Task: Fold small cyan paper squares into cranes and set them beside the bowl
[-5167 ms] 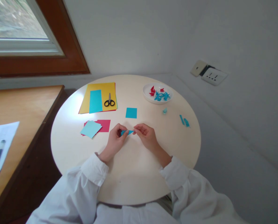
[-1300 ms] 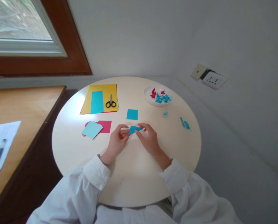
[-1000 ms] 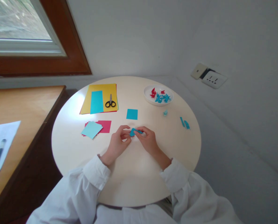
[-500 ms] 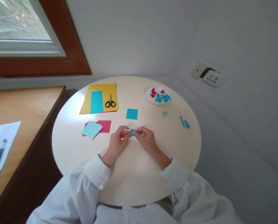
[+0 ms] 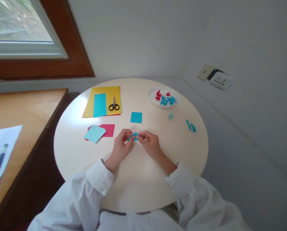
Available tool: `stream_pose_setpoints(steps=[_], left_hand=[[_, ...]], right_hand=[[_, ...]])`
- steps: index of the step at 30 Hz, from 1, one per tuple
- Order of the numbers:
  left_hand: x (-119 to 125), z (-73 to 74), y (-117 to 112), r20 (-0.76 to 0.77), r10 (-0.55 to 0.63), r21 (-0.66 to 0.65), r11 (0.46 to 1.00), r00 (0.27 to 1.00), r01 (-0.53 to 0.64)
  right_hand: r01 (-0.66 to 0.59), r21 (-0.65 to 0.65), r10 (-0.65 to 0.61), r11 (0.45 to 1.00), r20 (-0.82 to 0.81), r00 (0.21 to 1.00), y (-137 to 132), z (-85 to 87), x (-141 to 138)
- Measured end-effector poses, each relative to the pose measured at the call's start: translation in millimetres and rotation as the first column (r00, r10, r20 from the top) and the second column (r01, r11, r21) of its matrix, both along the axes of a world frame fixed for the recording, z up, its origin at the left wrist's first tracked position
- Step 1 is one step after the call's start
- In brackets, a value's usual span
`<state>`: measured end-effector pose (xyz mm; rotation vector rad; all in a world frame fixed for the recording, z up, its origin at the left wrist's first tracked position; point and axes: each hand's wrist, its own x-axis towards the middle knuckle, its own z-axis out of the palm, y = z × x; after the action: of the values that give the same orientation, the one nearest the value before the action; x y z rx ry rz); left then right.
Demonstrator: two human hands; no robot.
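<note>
Blue folded paper [image 5: 136, 134] sits pinched by my left hand [image 5: 121, 144] and right hand [image 5: 150, 143] | over the round table [image 5: 138, 179] | flat blue square [image 5: 136, 117] lies just beyond | farther back, scissors [image 5: 114, 106] rest on yellow paper [image 5: 111, 91], white dish [image 5: 152, 99] holds folded pieces [image 5: 165, 101]

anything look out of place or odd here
Two things: a small pale-blue piece lies outside the white dish, while the red and blue folded pieces sit inside; and a dark gap shows beside the wall socket, perhaps from a shifted cover.
</note>
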<state>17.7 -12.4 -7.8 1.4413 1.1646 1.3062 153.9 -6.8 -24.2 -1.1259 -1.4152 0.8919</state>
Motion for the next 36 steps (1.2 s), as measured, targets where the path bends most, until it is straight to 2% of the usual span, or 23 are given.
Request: stream_pose_setpoints(steps=[5,12,18,23,27,31,33,36], left_hand=[[-1.3,1.1,1.2,-0.009,-0.010,0.022,1.000,1.000,0.011],[-3.9,-3.3,2.6,-0.055,-0.035,0.016,0.999,0.998,0.036],[-9.1,-1.7,1.9,-0.321,0.021,0.215,0.975,0.947,0.052],[-9.8,2.1,-1.1,-0.389,-0.027,0.246,0.960,0.921,0.132],[-8.4,3.0,-2.3,-0.345,-0.020,0.212,0.972,0.938,0.098],[-6.9,-0.1,1.3,-0.202,-0.006,0.073,0.997,0.979,0.021],[-6.3,-1.0,3.6,-0.107,-0.008,-0.011,1.000,0.994,0.007],[-5.5,1.0,4.9,-0.023,-0.026,-0.108,0.994,0.999,0.024]], right_hand=[[-0.026,0.016,0.026,1.000,-0.006,1.000,-0.6,0.2,-0.5],[-0.005,-0.063,-0.004,0.998,-0.138,0.990,2.0,0.0,1.0],[0.099,-0.052,-0.107,0.994,-0.162,0.981,6.9,0.7,6.6],[0.088,-0.048,-0.091,0.995,-0.073,0.993,6.4,-0.2,6.4],[0.064,-0.037,-0.064,0.997,-0.010,0.998,4.6,0.8,6.3],[0.083,0.007,-0.083,0.997,0.050,0.995,2.9,5.5,8.1],[0.059,0.015,-0.060,0.998,0.014,0.998,2.5,7.5,8.6],[-0.077,-0.069,0.069,0.995,-0.118,0.991,2.2,8.8,7.8]])
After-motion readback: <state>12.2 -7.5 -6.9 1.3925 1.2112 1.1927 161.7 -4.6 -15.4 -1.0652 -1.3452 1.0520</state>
